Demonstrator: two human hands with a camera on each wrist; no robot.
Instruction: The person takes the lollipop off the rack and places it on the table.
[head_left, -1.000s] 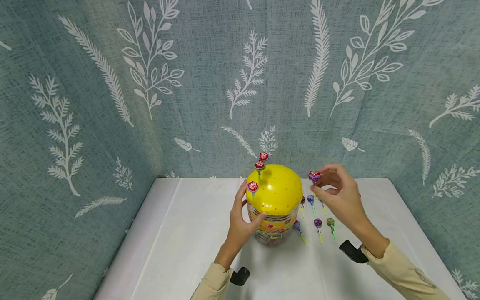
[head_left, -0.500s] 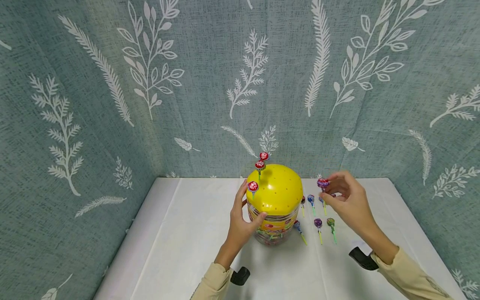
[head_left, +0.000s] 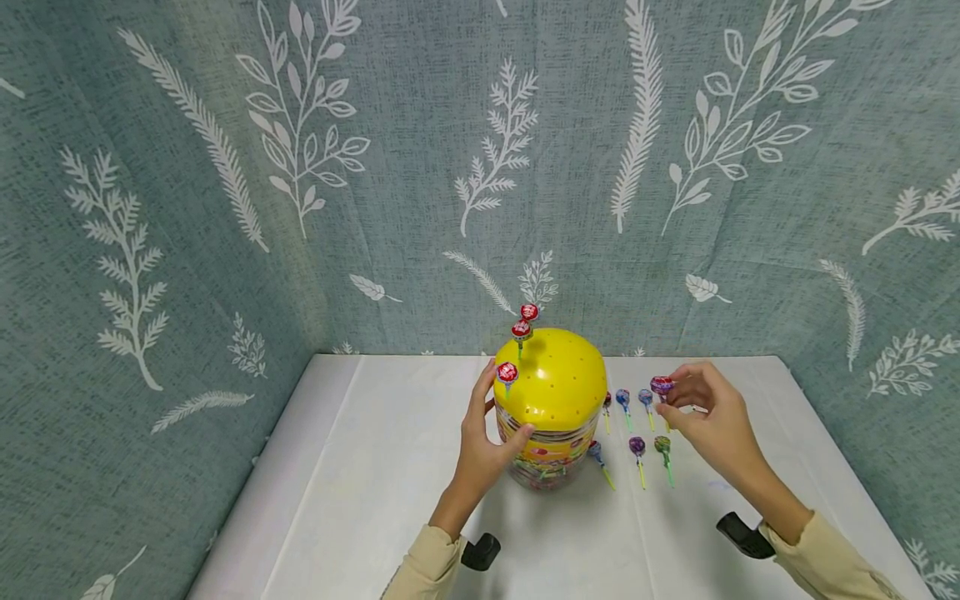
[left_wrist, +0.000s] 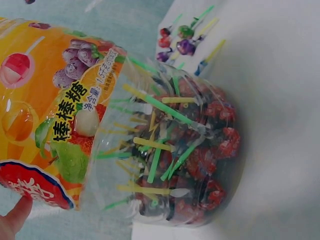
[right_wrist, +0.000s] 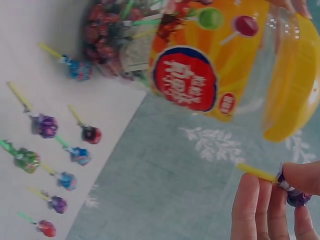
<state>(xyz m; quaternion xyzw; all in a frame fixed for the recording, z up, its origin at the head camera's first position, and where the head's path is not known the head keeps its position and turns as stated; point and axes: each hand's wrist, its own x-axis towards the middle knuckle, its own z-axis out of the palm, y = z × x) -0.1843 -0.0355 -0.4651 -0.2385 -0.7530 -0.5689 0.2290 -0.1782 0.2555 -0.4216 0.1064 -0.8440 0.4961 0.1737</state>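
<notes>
Leaf-patterned teal curtain, white table

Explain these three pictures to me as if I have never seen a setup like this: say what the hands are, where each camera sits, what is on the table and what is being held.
No machine here: a person works with two bare hands and wears three cameras. The wide picture comes from a camera on the head, looking forward and down. The other two come from cameras strapped to each wrist, so they look tilted and very close.

On the white table stands a clear candy jar full of lollipops, with a yellow domed lid dotted with small holes. Three red lollipops stick up from the lid. More loose lollipops lie on the table to the jar's right.

The left hand holds the side of the jar. The right hand pinches one purple lollipop above the loose ones; the right wrist view shows its yellow stick between the fingertips.
</notes>
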